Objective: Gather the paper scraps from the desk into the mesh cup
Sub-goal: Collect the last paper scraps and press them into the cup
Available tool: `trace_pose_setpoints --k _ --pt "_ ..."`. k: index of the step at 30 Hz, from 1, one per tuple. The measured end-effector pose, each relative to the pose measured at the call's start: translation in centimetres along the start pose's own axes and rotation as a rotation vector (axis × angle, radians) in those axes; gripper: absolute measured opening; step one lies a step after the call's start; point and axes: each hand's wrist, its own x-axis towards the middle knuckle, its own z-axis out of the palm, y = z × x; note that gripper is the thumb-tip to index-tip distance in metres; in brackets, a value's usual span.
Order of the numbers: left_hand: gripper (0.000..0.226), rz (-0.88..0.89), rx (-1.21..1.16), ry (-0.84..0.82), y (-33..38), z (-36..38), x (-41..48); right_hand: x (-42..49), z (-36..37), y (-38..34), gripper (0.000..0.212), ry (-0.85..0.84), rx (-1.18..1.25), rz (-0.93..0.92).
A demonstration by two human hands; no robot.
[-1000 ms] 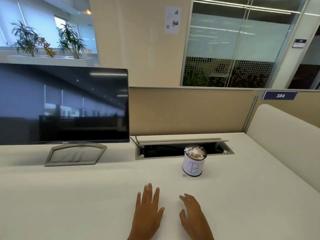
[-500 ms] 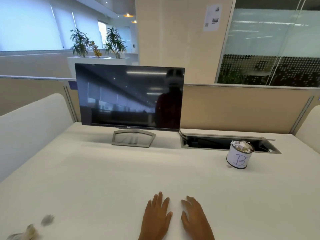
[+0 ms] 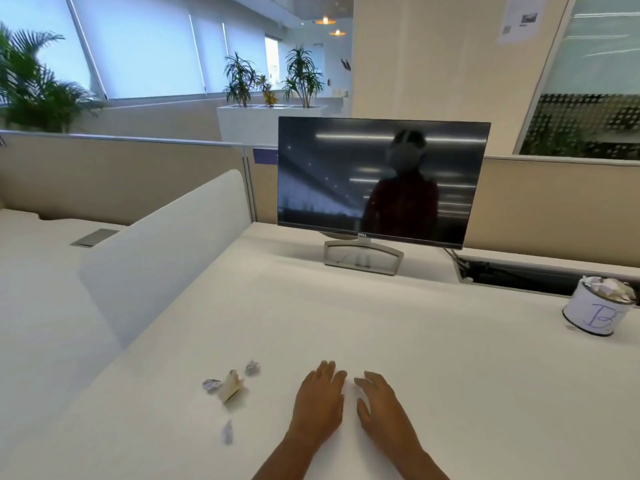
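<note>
View is swung left vs. 1 s ago, so ungathered paper scraps (image 3: 230, 388) are revealed on the desk (image 3: 398, 323) near the left hand (image 3: 320, 398), fingers of it & the right hand (image 3: 382, 403) laid flat, empty, w/ the cup (image 3: 597, 308) left far right.

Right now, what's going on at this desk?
A person's left hand and right hand lie open on the desk, holding nothing. Several paper scraps lie loose beside the left hand, not yet gathered. The cup marked B, far to the right, is heaped with crumpled paper.
</note>
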Motion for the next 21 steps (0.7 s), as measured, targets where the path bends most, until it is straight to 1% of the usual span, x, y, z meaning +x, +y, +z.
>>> trace_pose_setpoints --k 2,4,5,7,9,11,13,15,18,21 --pt "0.05 -0.04 0.061 0.095 -2.2 -0.9 -0.8 0.5 1.2 -2.0 0.043 -0.007 0.018 -0.03" --pt "0.044 -0.097 -0.001 0.106 -4.3 -1.9 -1.4 0.8 2.3 -4.1 0.041 -0.02 0.047 -0.061" --pt "0.043 -0.113 0.028 0.121 -5.5 -2.3 -1.6 0.8 2.9 -5.2 0.04 -0.029 0.055 -0.079" --pt "0.043 -0.168 0.077 0.22 -8.1 -2.9 -2.4 0.8 4.1 -7.3 0.038 -0.044 0.08 -0.11" --pt "0.038 -0.257 0.063 0.221 -10.3 -3.6 -3.2 0.6 5.2 -9.4 0.037 -0.07 0.108 -0.138" --pt "0.033 -0.358 0.048 0.274 -12.3 -4.2 -4.0 0.4 6.2 -11.2 0.038 -0.104 0.121 -0.169" --pt "0.041 -0.487 0.019 0.168 -13.6 -4.6 -4.8 0.3 7.0 -12.7 0.039 -0.141 0.108 -0.193" --pt "0.048 -0.567 -0.076 0.061 -14.9 -4.1 -5.2 0.3 7.7 -13.9 0.039 -0.165 0.081 -0.217" --pt "0.051 -0.569 -0.148 -0.015 -15.9 -3.7 -5.4 0.1 8.2 -14.9 0.035 -0.184 0.021 -0.263" --pt "0.04 -0.533 -0.19 -0.029 -16.2 -3.9 -5.0 0.2 8.5 -15.0 0.029 -0.183 -0.059 -0.345"
